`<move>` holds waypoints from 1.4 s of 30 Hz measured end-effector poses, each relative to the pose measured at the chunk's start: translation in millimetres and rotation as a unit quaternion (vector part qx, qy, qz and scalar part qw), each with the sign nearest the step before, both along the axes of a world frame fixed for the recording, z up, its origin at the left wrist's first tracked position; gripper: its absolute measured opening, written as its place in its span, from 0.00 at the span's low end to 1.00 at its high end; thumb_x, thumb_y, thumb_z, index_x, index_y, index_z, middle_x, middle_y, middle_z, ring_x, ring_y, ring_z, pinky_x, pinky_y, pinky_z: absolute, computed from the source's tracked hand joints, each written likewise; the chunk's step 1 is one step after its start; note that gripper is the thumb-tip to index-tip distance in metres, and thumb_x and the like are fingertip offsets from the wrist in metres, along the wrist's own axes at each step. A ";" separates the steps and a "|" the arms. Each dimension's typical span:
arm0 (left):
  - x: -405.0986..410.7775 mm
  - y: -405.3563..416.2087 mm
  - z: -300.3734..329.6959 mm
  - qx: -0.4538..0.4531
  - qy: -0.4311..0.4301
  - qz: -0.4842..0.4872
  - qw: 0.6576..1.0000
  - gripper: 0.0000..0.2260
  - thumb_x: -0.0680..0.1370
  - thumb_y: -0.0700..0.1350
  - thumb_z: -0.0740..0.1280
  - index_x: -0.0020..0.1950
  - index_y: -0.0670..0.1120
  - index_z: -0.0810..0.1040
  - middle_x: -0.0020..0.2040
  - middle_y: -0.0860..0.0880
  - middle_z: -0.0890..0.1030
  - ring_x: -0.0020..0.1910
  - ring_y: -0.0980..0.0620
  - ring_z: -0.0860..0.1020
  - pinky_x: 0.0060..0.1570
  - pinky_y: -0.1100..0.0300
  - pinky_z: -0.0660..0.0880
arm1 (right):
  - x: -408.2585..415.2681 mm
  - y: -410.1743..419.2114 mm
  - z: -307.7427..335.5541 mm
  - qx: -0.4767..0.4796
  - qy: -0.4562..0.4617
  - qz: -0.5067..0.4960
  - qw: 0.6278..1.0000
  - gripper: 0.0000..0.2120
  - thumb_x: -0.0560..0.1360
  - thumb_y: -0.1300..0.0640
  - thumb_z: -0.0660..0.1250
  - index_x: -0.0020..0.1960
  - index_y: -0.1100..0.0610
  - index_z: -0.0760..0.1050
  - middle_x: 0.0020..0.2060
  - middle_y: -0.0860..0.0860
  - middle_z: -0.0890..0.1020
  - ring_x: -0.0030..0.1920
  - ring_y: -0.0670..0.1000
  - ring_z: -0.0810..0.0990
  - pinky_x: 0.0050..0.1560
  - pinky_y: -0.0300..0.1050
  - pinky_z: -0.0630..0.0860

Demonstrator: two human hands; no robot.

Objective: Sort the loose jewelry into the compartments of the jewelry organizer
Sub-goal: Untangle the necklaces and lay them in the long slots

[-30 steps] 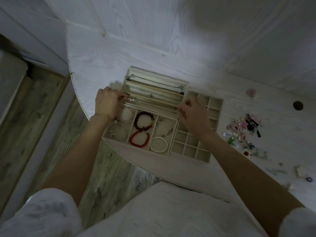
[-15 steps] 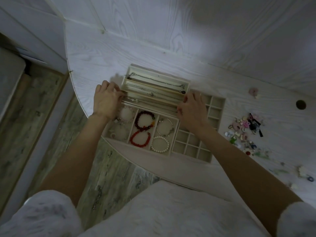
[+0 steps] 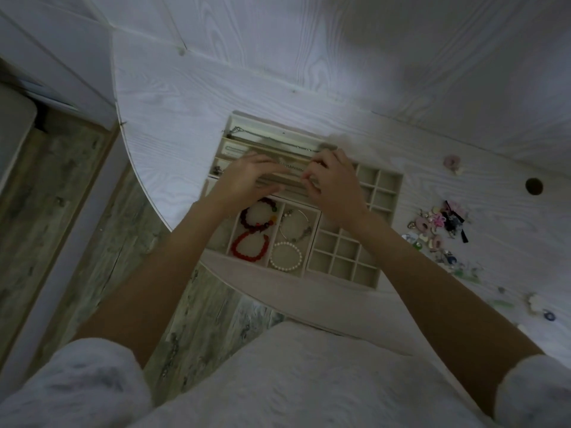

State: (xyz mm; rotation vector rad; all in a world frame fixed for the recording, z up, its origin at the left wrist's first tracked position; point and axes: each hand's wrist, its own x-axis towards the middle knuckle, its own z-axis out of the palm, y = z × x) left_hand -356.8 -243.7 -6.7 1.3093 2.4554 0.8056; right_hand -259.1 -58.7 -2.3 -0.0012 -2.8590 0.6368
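Note:
The beige jewelry organizer (image 3: 392,180) lies at the table's near edge. It has a long-slot necklace tray (image 3: 234,149) at the back, a bracelet tray (image 3: 278,223) in front and a small-grid tray (image 3: 340,261) on the right. The bracelet tray holds red beads (image 3: 248,245), dark red beads (image 3: 258,216), a pearl bracelet (image 3: 285,256) and a thin bangle (image 3: 295,225). My left hand (image 3: 250,179) lies over the necklace tray with fingers stretched out, blurred. My right hand (image 3: 335,183) has its fingers curled at the end of a thin chain (image 3: 293,166) lying between both hands.
A pile of loose earrings and small pieces (image 3: 438,230) sits on the white table to the right of the organizer, with more bits scattered toward the near right (image 3: 537,304). A round cable hole (image 3: 534,186) is further right. The floor drops off to the left.
Both hands left the ends of the necklace tray and came together over its middle, on the chain. The camera view shifted slightly.

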 end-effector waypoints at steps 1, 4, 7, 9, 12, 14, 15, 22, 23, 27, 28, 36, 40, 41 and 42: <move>-0.4 4.3 -2.1 -0.016 0.015 -0.009 1.000 0.15 0.74 0.51 0.67 0.56 0.46 0.82 0.50 0.45 0.83 0.46 0.45 0.79 0.46 0.55 0.76 | -1.2 0.9 -0.4 0.006 -0.001 -0.001 1.000 0.12 0.74 0.55 0.60 0.41 0.60 0.78 0.43 0.56 0.78 0.46 0.57 0.74 0.49 0.43 0.64; -1.2 4.3 -14.8 -0.063 0.076 -0.028 0.995 0.14 0.75 0.52 0.63 0.48 0.45 0.84 0.43 0.46 0.84 0.41 0.44 0.79 0.46 0.51 0.77 | 1.3 3.9 -6.0 0.027 -0.027 -0.010 0.999 0.06 0.72 0.58 0.66 0.40 0.59 0.79 0.43 0.55 0.78 0.46 0.57 0.74 0.50 0.44 0.65; 1.6 -8.3 -26.0 -0.084 0.084 0.011 0.993 0.18 0.78 0.52 0.59 0.46 0.43 0.84 0.42 0.45 0.84 0.43 0.43 0.80 0.49 0.50 0.76 | 9.0 7.0 -14.7 0.041 -0.063 -0.026 0.997 0.03 0.70 0.60 0.70 0.38 0.59 0.81 0.42 0.56 0.77 0.47 0.59 0.73 0.49 0.49 0.69; 3.6 -21.6 -28.5 -0.090 0.102 0.047 0.990 0.17 0.79 0.50 0.57 0.48 0.43 0.83 0.44 0.46 0.84 0.44 0.44 0.80 0.47 0.52 0.73 | 14.0 9.7 -19.4 0.060 -0.095 -0.034 0.993 0.04 0.70 0.60 0.69 0.39 0.59 0.81 0.44 0.57 0.77 0.48 0.60 0.73 0.49 0.51 0.70; 1.4 -43.5 -28.6 -0.084 0.157 0.081 0.981 0.14 0.80 0.47 0.58 0.49 0.43 0.82 0.44 0.46 0.83 0.43 0.44 0.80 0.47 0.54 0.68 | 18.0 13.0 -21.0 0.102 -0.134 -0.035 0.985 0.06 0.71 0.59 0.68 0.40 0.59 0.83 0.48 0.58 0.77 0.52 0.61 0.72 0.52 0.53 0.70; -0.8 -54.6 -31.1 -0.086 0.175 0.082 0.977 0.15 0.81 0.46 0.57 0.52 0.44 0.82 0.48 0.47 0.83 0.46 0.45 0.80 0.51 0.53 0.68 | 20.9 15.0 -19.7 0.126 -0.120 -0.021 0.985 0.07 0.71 0.59 0.67 0.39 0.60 0.83 0.49 0.58 0.78 0.52 0.61 0.73 0.52 0.54 0.70; -1.3 -58.7 -32.3 -0.089 0.177 0.080 0.977 0.15 0.81 0.46 0.56 0.54 0.44 0.82 0.51 0.47 0.83 0.49 0.46 0.80 0.54 0.53 0.67 | 22.5 15.8 -19.5 0.130 -0.110 -0.014 0.985 0.08 0.71 0.59 0.66 0.39 0.60 0.83 0.50 0.58 0.78 0.53 0.61 0.73 0.53 0.54 0.70; 1.8 -67.5 -37.6 -0.104 0.186 0.077 0.974 0.18 0.82 0.47 0.53 0.60 0.44 0.80 0.58 0.47 0.81 0.55 0.47 0.79 0.64 0.52 0.62 | 33.0 17.0 -32.9 0.130 -0.105 0.032 0.985 0.17 0.74 0.51 0.55 0.44 0.52 0.83 0.66 0.58 0.72 0.66 0.59 0.64 0.60 0.55 0.65; 1.5 -67.3 -37.4 -0.103 0.187 0.079 0.974 0.18 0.82 0.47 0.53 0.60 0.44 0.80 0.57 0.47 0.81 0.55 0.47 0.79 0.64 0.52 0.61 | 33.8 16.8 -34.3 0.136 -0.106 0.038 0.984 0.17 0.74 0.51 0.55 0.45 0.52 0.83 0.67 0.57 0.72 0.66 0.59 0.64 0.60 0.54 0.63; -1.4 -67.8 -39.5 -0.106 0.199 0.086 0.970 0.17 0.82 0.47 0.53 0.57 0.44 0.80 0.52 0.46 0.81 0.51 0.45 0.79 0.63 0.51 0.62 | 33.6 16.3 -36.3 0.137 -0.104 0.049 0.984 0.18 0.73 0.50 0.55 0.44 0.50 0.84 0.67 0.57 0.72 0.67 0.58 0.63 0.60 0.54 0.59; -2.6 -67.8 -40.1 -0.108 0.201 0.086 0.970 0.17 0.82 0.47 0.53 0.56 0.44 0.80 0.50 0.45 0.81 0.50 0.45 0.79 0.62 0.51 0.63 | 32.7 16.7 -36.5 0.136 -0.103 0.053 0.984 0.18 0.73 0.50 0.55 0.43 0.49 0.84 0.67 0.57 0.72 0.67 0.58 0.63 0.61 0.54 0.59; -8.5 -64.9 -39.9 -0.125 0.214 0.089 0.965 0.19 0.82 0.48 0.53 0.49 0.41 0.81 0.46 0.44 0.81 0.45 0.44 0.78 0.61 0.49 0.64 | 30.1 18.8 -38.6 0.133 -0.098 0.047 0.985 0.17 0.73 0.51 0.56 0.42 0.50 0.84 0.66 0.56 0.73 0.66 0.59 0.66 0.61 0.54 0.61; -13.0 -66.2 -37.4 -0.144 0.216 0.091 0.962 0.21 0.82 0.49 0.52 0.47 0.40 0.81 0.47 0.43 0.81 0.44 0.43 0.78 0.60 0.49 0.63 | 30.6 18.6 -37.8 0.125 -0.103 0.042 0.986 0.18 0.73 0.50 0.55 0.43 0.50 0.84 0.65 0.56 0.74 0.66 0.61 0.68 0.62 0.56 0.64; -13.9 -67.2 -37.5 -0.147 0.210 0.092 0.962 0.21 0.82 0.49 0.51 0.48 0.40 0.81 0.48 0.43 0.81 0.44 0.43 0.78 0.60 0.49 0.63 | 30.7 18.3 -37.5 0.124 -0.101 0.040 0.986 0.18 0.73 0.50 0.55 0.43 0.50 0.84 0.65 0.56 0.74 0.66 0.61 0.69 0.62 0.56 0.64; -14.0 -67.9 -38.0 -0.147 0.207 0.092 0.963 0.21 0.82 0.49 0.51 0.48 0.40 0.81 0.48 0.43 0.81 0.44 0.43 0.78 0.60 0.49 0.64 | 31.0 17.9 -37.2 0.124 -0.097 0.036 0.987 0.18 0.73 0.51 0.55 0.43 0.51 0.84 0.65 0.56 0.74 0.66 0.60 0.68 0.62 0.55 0.63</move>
